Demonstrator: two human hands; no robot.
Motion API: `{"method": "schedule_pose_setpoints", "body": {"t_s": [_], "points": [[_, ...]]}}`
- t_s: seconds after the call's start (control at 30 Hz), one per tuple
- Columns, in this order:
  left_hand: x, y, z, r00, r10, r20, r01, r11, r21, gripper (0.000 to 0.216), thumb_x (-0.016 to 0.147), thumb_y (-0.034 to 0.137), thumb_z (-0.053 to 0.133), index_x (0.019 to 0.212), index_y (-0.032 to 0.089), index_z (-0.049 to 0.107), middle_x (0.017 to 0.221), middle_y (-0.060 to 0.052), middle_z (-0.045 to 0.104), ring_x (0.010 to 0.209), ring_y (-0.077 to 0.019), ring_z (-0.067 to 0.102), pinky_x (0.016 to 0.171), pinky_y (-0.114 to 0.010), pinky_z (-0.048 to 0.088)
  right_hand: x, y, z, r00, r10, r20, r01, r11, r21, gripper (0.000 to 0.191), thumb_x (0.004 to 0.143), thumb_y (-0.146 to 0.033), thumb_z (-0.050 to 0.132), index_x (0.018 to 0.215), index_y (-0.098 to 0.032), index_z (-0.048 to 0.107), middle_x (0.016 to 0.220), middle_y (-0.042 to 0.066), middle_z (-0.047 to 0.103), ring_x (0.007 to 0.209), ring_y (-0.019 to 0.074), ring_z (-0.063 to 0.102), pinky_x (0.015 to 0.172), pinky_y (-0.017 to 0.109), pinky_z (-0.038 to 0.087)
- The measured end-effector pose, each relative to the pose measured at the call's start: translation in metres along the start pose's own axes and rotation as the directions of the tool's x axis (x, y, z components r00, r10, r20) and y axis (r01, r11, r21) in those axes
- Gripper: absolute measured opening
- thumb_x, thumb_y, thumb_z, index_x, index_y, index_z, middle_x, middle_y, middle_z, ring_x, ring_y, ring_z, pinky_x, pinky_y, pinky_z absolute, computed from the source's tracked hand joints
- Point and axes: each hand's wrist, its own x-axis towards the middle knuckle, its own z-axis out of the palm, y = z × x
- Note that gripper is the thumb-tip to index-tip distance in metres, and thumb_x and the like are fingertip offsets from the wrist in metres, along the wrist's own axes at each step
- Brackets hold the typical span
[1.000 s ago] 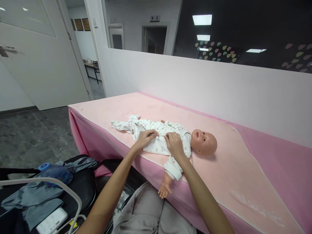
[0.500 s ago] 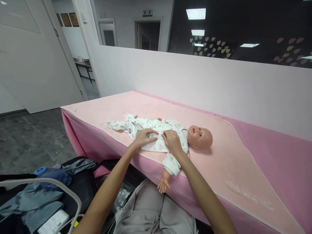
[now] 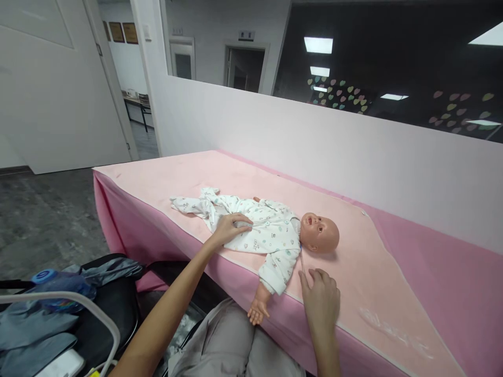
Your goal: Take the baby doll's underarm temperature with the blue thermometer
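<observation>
A baby doll lies on its back, its head toward the right. It wears a white patterned baby suit whose legs are flat and crumpled at the left. My left hand rests on the lower front of the suit, thumb and fingers apart. Beside the doll's near shoulder, my right hand is over the mat with fingers loosely bent and the thumb apart. A thin pale cord runs from the doll's neck toward that thumb; whether they touch is unclear. The doll's near hand hangs over the table edge.
The table carries a pale pink mat over a darker pink cloth, against a white wall. On my left, a black chair holds clothes, a blue-capped bottle and a white device, with a pale curved bar in front.
My right hand has left the suit's front and moved right and toward me, onto the mat near the doll's shoulder. My left hand stays on the suit. The view has shifted slightly.
</observation>
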Motion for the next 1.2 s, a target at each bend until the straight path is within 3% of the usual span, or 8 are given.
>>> {"method": "schedule_pose_setpoints", "body": {"t_s": [0.1,0.3,0.43,0.5,0.67,0.87,0.97,1.2], "points": [[-0.001,0.002,0.0,1.0,-0.023,-0.008,0.023,1.0,-0.016,0.019,0.07,0.038,0.065,0.082,0.024,0.071,0.093,-0.002,0.068,0.089,-0.02,0.061,0.084,-0.031,0.044,0.004,0.002,-0.008,0.998,-0.011,0.056,0.01,1.0,0.017,0.026,0.084,-0.027,0.041,0.07,-0.02,0.062,0.076,0.011,0.066,0.065,0.0228,0.057,0.054,0.031,0.035],[-0.002,0.001,0.0,1.0,-0.011,-0.019,0.01,0.999,-0.034,0.019,0.071,0.036,0.065,0.083,0.023,0.071,0.093,-0.002,0.068,0.088,-0.0189,0.061,0.082,-0.03,0.045,0.046,0.003,-0.065,0.958,0.266,0.105,-0.284,0.932,0.226,0.02,0.081,-0.034,0.043,0.075,-0.023,0.059,0.069,0.007,0.066,0.057,0.0188,0.057,0.051,0.027,0.036],[-0.001,0.0,-0.001,1.0,-0.015,-0.003,0.015,0.999,-0.029,0.02,0.071,0.038,0.064,0.083,0.023,0.071,0.093,-0.002,0.068,0.088,-0.0192,0.061,0.082,-0.03,0.045,0.106,0.009,-0.089,0.985,0.141,0.104,-0.175,0.754,0.633,0.026,0.078,-0.043,0.049,0.075,-0.02,0.059,0.068,0.005,0.064,0.062,0.0169,0.059,0.056,0.027,0.044],[-0.001,-0.001,-0.002,1.0,-0.013,-0.006,0.013,0.999,-0.031,0.021,0.071,0.039,0.064,0.083,0.023,0.07,0.093,-0.002,0.068,0.088,-0.0193,0.061,0.082,-0.03,0.044,0.14,0.011,-0.086,0.988,0.116,0.104,-0.153,0.58,0.8,0.029,0.075,-0.045,0.052,0.079,-0.017,0.06,0.068,0.004,0.063,0.059,0.015,0.059,0.057,0.028,0.049],[0.0,0.0,-0.001,1.0,-0.02,0.016,0.019,1.0,0.019,0.022,0.071,0.04,0.064,0.084,0.024,0.07,0.093,-0.002,0.068,0.088,-0.0199,0.061,0.081,-0.03,0.044,0.198,0.01,-0.064,0.981,0.113,0.158,-0.194,0.516,0.834,0.026,0.067,-0.038,0.063,0.074,-0.013,0.061,0.06,0.002,0.061,0.05,0.0104,0.056,0.053,0.025,0.052],[0.014,0.006,-0.01,0.988,-0.048,0.148,0.038,0.996,0.075,0.02,0.068,0.036,0.065,0.083,0.024,0.071,0.094,-0.002,0.068,0.089,-0.0218,0.062,0.08,-0.03,0.046,0.213,0.003,-0.057,0.953,0.098,0.287,-0.302,0.397,0.867,0.015,0.068,-0.026,0.065,0.068,-0.012,0.06,0.057,0.001,0.06,0.049,0.0076,0.056,0.053,0.022,0.052],[0.029,0.015,-0.014,0.962,-0.094,0.256,0.084,0.995,0.048,0.041,0.064,0.039,0.069,0.102,0.025,0.067,0.098,-0.005,0.068,0.089,-0.0235,0.063,0.076,-0.031,0.048,0.213,0.001,-0.06,0.932,0.062,0.358,-0.357,0.332,0.873,0.011,0.068,-0.021,0.065,0.066,-0.012,0.06,0.056,0.001,0.06,0.05,0.0066,0.055,0.054,0.019,0.051],[0.08,0.058,0.024,0.986,0.06,0.153,-0.008,0.948,-0.317,0.05,0.074,0.041,0.062,0.119,0.021,0.055,0.108,-0.009,0.063,0.093,-0.0202,0.061,0.083,-0.032,0.047,0.212,0.001,-0.061,0.94,0.164,0.299,-0.341,0.41,0.846,0.006,0.069,-0.017,0.062,0.066,-0.012,0.06,0.054,0.0,0.06,0.048,0.0071,0.055,0.053,0.021,0.051]]}}
